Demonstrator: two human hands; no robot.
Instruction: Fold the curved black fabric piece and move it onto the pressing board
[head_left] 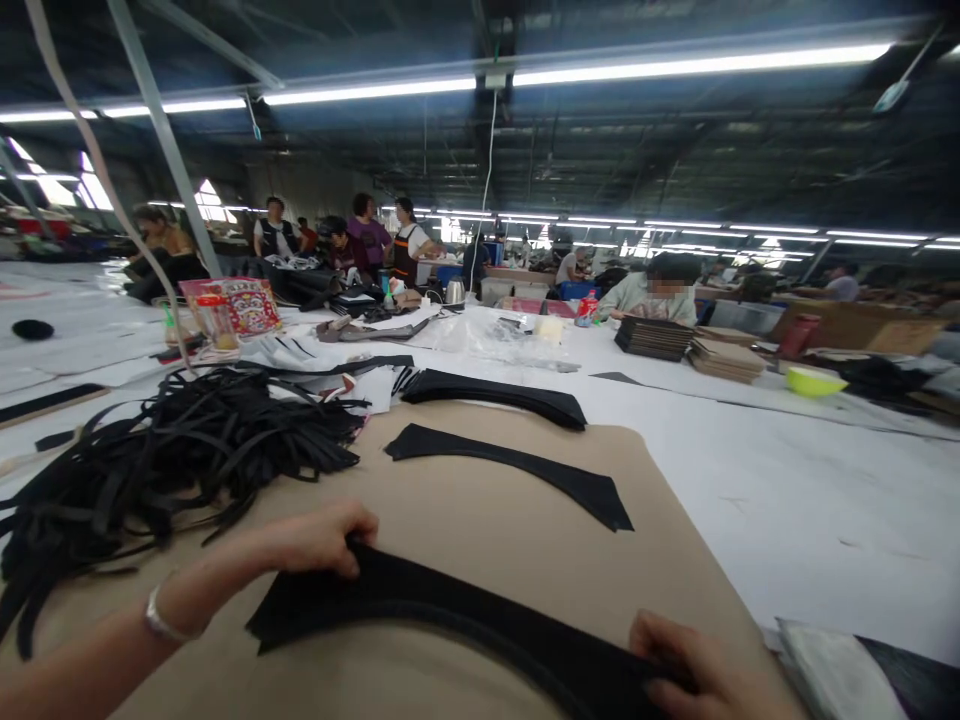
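A curved black fabric piece (450,590), wide at its ends, lies in front of me across a tan sheet (480,510). My left hand (322,540), with a bracelet at the wrist, pinches its upper edge near the left end. Around the right end, at the lower edge of the view, my right hand (686,665) is closed, its fingertips partly hidden. Beyond lies a second curved black piece (517,467), and past that a thicker stack of similar pieces (491,393). Both hands are apart from these.
A tangled heap of black strips (225,440) covers the left of the table. Farther back are stacked dark boards (654,338), a lime-green bowl (816,381), a red-labelled bottle (586,308) and clear plastic wrap (487,340). A co-worker (652,290) sits across the table.
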